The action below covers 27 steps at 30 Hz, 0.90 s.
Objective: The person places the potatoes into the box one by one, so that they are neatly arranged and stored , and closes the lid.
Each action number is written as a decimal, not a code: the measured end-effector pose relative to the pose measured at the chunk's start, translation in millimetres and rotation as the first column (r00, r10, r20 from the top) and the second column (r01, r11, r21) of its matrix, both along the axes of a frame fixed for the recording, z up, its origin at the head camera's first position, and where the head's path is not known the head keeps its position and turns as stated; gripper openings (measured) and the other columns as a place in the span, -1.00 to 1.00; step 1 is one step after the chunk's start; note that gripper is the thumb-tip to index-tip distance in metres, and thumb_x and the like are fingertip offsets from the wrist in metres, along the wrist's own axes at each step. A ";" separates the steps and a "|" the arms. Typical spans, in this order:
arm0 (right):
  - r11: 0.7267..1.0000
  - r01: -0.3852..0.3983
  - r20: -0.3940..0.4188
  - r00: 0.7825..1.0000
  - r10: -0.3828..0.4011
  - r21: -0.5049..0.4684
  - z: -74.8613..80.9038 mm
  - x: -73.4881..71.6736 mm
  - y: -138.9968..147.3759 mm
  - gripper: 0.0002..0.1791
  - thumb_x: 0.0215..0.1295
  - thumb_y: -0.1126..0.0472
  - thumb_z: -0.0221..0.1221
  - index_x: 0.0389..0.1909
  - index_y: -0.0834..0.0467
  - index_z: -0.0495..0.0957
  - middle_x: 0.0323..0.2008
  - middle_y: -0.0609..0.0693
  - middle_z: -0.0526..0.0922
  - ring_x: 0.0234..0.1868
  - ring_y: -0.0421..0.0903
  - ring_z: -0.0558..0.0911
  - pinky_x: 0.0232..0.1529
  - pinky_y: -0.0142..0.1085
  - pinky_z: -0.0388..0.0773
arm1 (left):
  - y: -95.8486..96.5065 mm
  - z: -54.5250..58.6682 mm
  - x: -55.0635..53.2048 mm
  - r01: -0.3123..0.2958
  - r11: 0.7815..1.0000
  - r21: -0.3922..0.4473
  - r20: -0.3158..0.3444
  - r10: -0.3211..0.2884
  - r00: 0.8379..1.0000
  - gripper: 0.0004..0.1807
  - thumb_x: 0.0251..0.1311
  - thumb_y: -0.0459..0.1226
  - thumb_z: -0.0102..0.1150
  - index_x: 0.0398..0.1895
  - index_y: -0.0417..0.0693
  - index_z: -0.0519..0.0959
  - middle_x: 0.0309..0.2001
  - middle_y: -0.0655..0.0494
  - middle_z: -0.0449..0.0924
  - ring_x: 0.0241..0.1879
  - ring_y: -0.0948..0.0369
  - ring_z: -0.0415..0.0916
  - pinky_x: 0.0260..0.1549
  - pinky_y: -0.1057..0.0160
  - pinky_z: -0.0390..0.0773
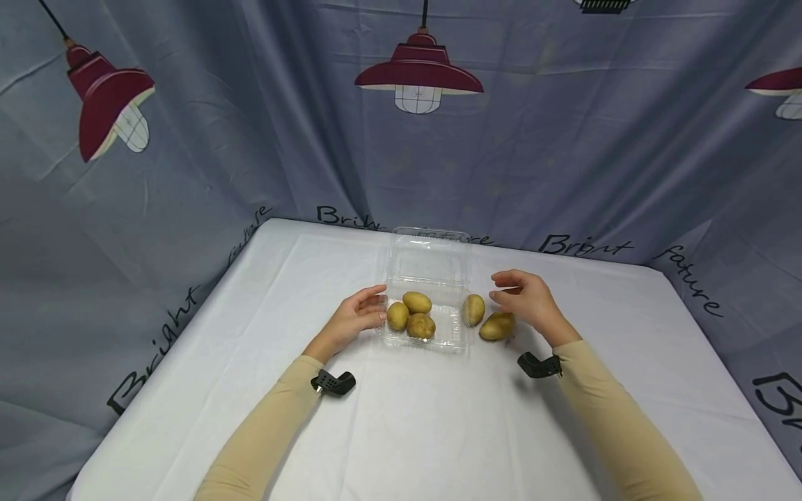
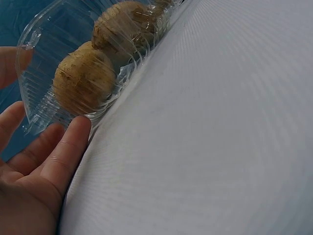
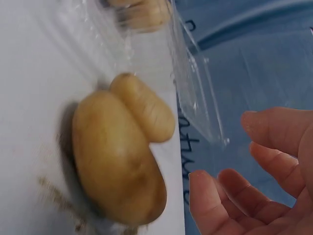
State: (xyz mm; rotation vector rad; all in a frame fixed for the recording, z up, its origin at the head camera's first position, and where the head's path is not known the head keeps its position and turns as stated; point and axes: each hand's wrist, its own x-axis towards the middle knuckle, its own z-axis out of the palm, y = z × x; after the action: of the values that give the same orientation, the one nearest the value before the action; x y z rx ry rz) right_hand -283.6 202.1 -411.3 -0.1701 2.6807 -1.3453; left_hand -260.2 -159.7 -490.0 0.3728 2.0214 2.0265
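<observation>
A clear plastic clamshell box stands on the table with its lid raised at the back. Inside lie three potatoes: one at the back, one at the left and one in front. My left hand is at the box's left side, its fingers extended along the wall. Outside the right wall lies a smaller potato, touching a larger potato. Beside and above these two, my right hand hovers with loosely bent fingers and holds nothing.
A white cloth covers the table. Brown crumbs of dirt lie near the larger loose potato. Behind the table hangs a blue-grey curtain printed with red lamps and lettering. Each wrist wears a black device.
</observation>
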 end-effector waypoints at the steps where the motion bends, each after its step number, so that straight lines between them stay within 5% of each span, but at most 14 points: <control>1: 1.000 0.008 -0.003 1.000 -0.008 0.011 -0.7 0.7 3.2 -0.46 0.40 0.23 0.23 0.34 0.33 0.44 0.30 0.37 0.49 0.19 0.25 0.59 -0.08 -0.18 0.76 | 0.0 0.2 0.2 0.000 1.000 0.001 -0.001 0.000 1.000 -0.23 0.27 -0.49 0.16 0.56 -0.26 0.16 0.45 -0.38 0.27 0.41 -0.26 0.33 -0.02 0.43 0.62; 10: 0.999 0.029 -0.003 1.000 -0.029 0.045 -12.4 7.2 24.2 -0.45 0.38 0.18 0.25 0.31 0.35 0.45 0.26 0.38 0.54 0.16 0.23 0.61 -0.24 -0.39 0.68 | 1.0 0.7 1.5 0.006 1.000 0.008 -0.008 -0.006 1.000 -0.22 0.27 -0.48 0.16 0.56 -0.29 0.15 0.45 -0.40 0.26 0.40 -0.26 0.33 -0.01 0.43 0.62; 27: 0.999 0.032 0.034 0.999 -0.032 0.011 -34.4 13.2 27.8 -0.48 0.33 0.29 0.26 0.28 0.37 0.47 0.26 0.39 0.54 0.20 0.28 0.60 -0.31 -0.38 0.70 | -0.4 -0.4 0.7 0.010 1.000 0.003 -0.005 -0.010 1.000 -0.22 0.27 -0.46 0.17 0.57 -0.24 0.15 0.46 -0.37 0.25 0.41 -0.22 0.34 0.02 0.39 0.62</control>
State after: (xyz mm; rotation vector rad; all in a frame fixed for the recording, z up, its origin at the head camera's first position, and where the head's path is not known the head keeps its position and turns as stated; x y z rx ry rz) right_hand -270.5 229.9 -445.7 -0.1020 2.6728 -1.3301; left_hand -259.6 -160.1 -490.3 0.3882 2.0154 2.0246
